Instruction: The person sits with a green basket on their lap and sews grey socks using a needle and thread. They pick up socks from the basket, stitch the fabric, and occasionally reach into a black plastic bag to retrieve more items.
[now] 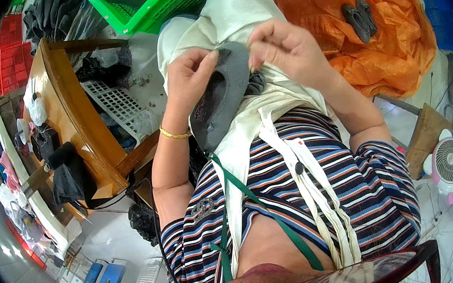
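Note:
A grey cloth slipper [231, 91] with a dark opening is held over my lap, its length running up and down the view. My left hand [189, 77] grips its left edge, thumb on top near the upper end. To the right of that end, my right hand [288, 50] is raised with thumb and fingers pinched together. Anything between those fingertips is too small to make out. A bunched dark grey piece [256, 83] lies on the pale apron [237, 7] just right of the slipper, partly hidden.
A green crate [122, 24] full of grey slippers stands at the upper left. At the upper right, a pair of grey shoes [359, 21] lies on an orange sheet [399, 66]. A wooden bench frame [72, 105] is on my left, and a small fan [451, 160] on my right.

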`<action>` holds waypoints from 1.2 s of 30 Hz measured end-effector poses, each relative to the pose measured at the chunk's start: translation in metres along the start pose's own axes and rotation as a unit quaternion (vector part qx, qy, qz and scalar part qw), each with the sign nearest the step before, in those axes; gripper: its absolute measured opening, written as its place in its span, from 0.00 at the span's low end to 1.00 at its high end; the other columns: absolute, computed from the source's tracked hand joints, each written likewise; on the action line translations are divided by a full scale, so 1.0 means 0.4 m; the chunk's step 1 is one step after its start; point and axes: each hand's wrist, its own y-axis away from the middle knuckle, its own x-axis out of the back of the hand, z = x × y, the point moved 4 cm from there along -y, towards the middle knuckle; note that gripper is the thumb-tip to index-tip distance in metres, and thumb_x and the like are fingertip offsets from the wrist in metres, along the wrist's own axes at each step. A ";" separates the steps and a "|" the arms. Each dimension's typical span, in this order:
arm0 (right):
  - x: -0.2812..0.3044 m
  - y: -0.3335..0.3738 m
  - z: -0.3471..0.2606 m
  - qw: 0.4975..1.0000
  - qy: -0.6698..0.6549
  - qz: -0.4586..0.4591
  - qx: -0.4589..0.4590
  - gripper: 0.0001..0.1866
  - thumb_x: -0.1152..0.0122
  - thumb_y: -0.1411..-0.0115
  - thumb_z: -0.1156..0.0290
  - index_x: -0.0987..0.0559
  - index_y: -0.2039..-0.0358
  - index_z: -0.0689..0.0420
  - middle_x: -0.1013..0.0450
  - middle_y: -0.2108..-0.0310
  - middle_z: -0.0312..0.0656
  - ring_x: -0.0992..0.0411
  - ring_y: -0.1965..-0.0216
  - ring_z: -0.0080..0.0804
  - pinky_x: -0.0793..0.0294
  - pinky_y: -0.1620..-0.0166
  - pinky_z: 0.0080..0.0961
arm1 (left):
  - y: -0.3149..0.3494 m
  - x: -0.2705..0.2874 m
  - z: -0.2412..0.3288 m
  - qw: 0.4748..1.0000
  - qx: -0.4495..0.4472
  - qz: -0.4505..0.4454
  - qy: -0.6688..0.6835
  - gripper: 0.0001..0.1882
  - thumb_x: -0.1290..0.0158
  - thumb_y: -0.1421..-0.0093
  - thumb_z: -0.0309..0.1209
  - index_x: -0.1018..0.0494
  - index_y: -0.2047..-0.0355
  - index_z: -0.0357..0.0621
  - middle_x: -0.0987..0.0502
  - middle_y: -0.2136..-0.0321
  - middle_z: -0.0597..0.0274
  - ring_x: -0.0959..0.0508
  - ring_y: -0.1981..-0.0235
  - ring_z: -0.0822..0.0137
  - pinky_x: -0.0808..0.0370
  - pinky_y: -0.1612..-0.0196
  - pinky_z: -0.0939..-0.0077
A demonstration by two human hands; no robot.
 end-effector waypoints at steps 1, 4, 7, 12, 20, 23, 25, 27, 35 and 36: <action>-0.026 0.007 -0.011 0.999 -0.032 -0.032 -0.009 0.07 0.47 0.31 0.72 0.27 0.56 0.61 0.24 0.68 0.37 0.25 0.65 0.21 0.25 0.59 0.18 | -0.002 -0.018 0.029 1.000 0.013 -0.019 -0.019 0.15 0.38 0.42 0.38 0.20 0.75 0.37 0.24 0.84 0.64 0.29 0.83 0.71 0.31 0.75 0.75; -0.087 0.019 -0.031 0.987 -0.008 -0.161 -0.025 0.05 0.44 0.33 0.74 0.26 0.60 0.62 0.24 0.69 0.38 0.24 0.68 0.21 0.25 0.62 0.18 | -0.021 -0.058 0.018 0.969 0.047 -0.112 -0.216 0.17 0.39 0.43 0.39 0.21 0.75 0.34 0.23 0.83 0.59 0.28 0.81 0.72 0.30 0.75 0.73; -0.084 0.004 0.017 0.982 0.031 -0.172 -0.073 0.03 0.45 0.34 0.75 0.24 0.63 0.60 0.24 0.71 0.36 0.25 0.69 0.20 0.25 0.64 0.18 | -0.010 -0.051 -0.011 0.980 0.050 -0.110 -0.159 0.15 0.38 0.45 0.36 0.22 0.75 0.32 0.23 0.83 0.57 0.26 0.81 0.72 0.30 0.75 0.72; -0.014 -0.050 0.134 0.910 0.411 -0.035 0.043 0.05 0.42 0.38 0.69 0.23 0.65 0.56 0.25 0.68 0.39 0.24 0.66 0.35 0.23 0.65 0.30 | 0.017 -0.017 -0.021 0.980 0.157 -0.089 -0.083 0.11 0.40 0.43 0.32 0.21 0.72 0.34 0.23 0.81 0.66 0.28 0.80 0.77 0.30 0.74 0.79; -0.043 -0.074 0.178 0.814 0.566 -0.053 0.116 0.04 0.42 0.43 0.68 0.23 0.69 0.52 0.30 0.71 0.40 0.25 0.66 0.39 0.24 0.66 0.34 | 0.038 -0.010 -0.017 0.997 0.064 -0.029 -0.046 0.07 0.40 0.41 0.28 0.21 0.69 0.35 0.23 0.77 0.69 0.28 0.75 0.79 0.30 0.69 0.83; -0.046 -0.076 0.182 0.829 0.542 -0.057 0.128 0.04 0.40 0.44 0.68 0.23 0.69 0.52 0.30 0.72 0.38 0.25 0.65 0.37 0.24 0.66 0.33 | 0.030 -0.002 -0.077 0.998 0.052 -0.017 0.013 0.06 0.41 0.39 0.27 0.21 0.67 0.36 0.23 0.74 0.69 0.28 0.72 0.79 0.30 0.66 0.83; -0.047 -0.076 0.193 0.852 0.505 -0.039 0.134 0.04 0.39 0.45 0.68 0.23 0.69 0.51 0.30 0.72 0.37 0.25 0.65 0.37 0.24 0.66 0.33 | 0.029 -0.005 -0.108 0.997 0.061 -0.017 0.044 0.05 0.41 0.39 0.26 0.21 0.66 0.37 0.23 0.73 0.69 0.28 0.70 0.79 0.30 0.64 0.83; -0.061 -0.068 0.202 0.877 0.460 -0.006 0.137 0.05 0.38 0.45 0.68 0.23 0.69 0.51 0.29 0.71 0.36 0.24 0.65 0.37 0.24 0.67 0.33 | 0.037 -0.014 -0.131 0.995 0.075 -0.018 0.067 0.04 0.42 0.39 0.25 0.22 0.65 0.37 0.23 0.72 0.69 0.28 0.69 0.79 0.30 0.63 0.83; -0.017 -0.076 0.207 0.974 0.222 0.027 0.017 0.05 0.43 0.35 0.69 0.26 0.65 0.56 0.26 0.75 0.38 0.26 0.74 0.29 0.27 0.68 0.24 | 0.057 -0.010 -0.146 0.942 0.182 -0.014 0.280 0.02 0.41 0.39 0.26 0.22 0.68 0.42 0.25 0.74 0.73 0.32 0.75 0.82 0.36 0.70 0.88; 0.006 -0.067 0.204 0.978 0.199 0.025 -0.063 0.05 0.44 0.34 0.70 0.26 0.65 0.57 0.26 0.76 0.38 0.26 0.75 0.28 0.27 0.68 0.23 | 0.058 -0.009 -0.146 0.931 0.192 -0.015 0.310 0.02 0.41 0.39 0.26 0.23 0.69 0.42 0.25 0.74 0.74 0.33 0.76 0.83 0.37 0.71 0.89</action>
